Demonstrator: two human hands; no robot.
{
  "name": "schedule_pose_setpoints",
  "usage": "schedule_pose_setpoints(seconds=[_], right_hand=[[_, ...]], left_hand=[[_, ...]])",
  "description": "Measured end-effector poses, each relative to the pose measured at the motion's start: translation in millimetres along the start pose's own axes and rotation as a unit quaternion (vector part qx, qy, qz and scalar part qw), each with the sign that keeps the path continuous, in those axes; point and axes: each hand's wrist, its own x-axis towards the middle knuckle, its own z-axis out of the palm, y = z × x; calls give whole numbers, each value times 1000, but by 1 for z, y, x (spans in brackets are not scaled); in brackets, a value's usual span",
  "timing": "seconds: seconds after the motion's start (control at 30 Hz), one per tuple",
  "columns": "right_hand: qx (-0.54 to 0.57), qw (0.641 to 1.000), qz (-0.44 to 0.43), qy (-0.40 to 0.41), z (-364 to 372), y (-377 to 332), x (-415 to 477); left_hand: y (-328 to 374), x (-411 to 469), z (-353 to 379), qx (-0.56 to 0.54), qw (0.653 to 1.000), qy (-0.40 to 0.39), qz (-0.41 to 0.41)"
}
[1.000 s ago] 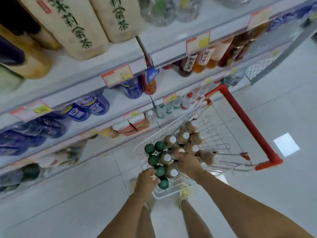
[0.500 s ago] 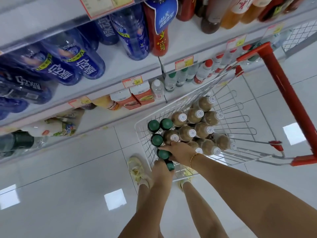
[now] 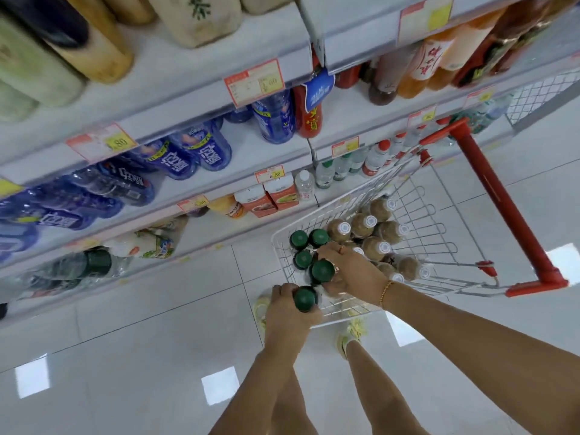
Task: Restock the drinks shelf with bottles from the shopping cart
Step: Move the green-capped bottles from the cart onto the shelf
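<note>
Drinks shelf (image 3: 219,171) on the left has a bare stretch on a lower tier beside the cartons (image 3: 266,199). Left hand (image 3: 290,312) is now closed around a green-capped bottle (image 3: 304,298), lifted to the near rim of the shopping cart (image 3: 445,196); half a second ago it sat lower among the others. Right hand (image 3: 351,271) has its fingers curled around a second green-capped bottle (image 3: 322,270), also raised. Pick looks done on both sides; next is the carry to the shelf. Brown bottles (image 3: 364,226) remain in the cart.
</note>
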Motion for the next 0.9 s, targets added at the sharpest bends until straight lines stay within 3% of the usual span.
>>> schedule_pose_setpoints(seconds=[0.2,0.5,0.73,0.83,0.9], right_hand=[[150,968,41,196,-110,-83,-41],[247,864,-150,412,-292,-243,-87],[184,774,-293,530,-381,-346,-91],[128,756,-294,571,-404,-372,-71],[78,767,-293,565,-409,-383,-51]], left_hand=[[55,-38,-134,-53,978,118,163],[169,-115,-344,-164,867,331,335],[222,-134,-457,-147,762,440,451],[242,-116,-483,-154,758,446,451],[251,-100,-492,-123,765,450,444]])
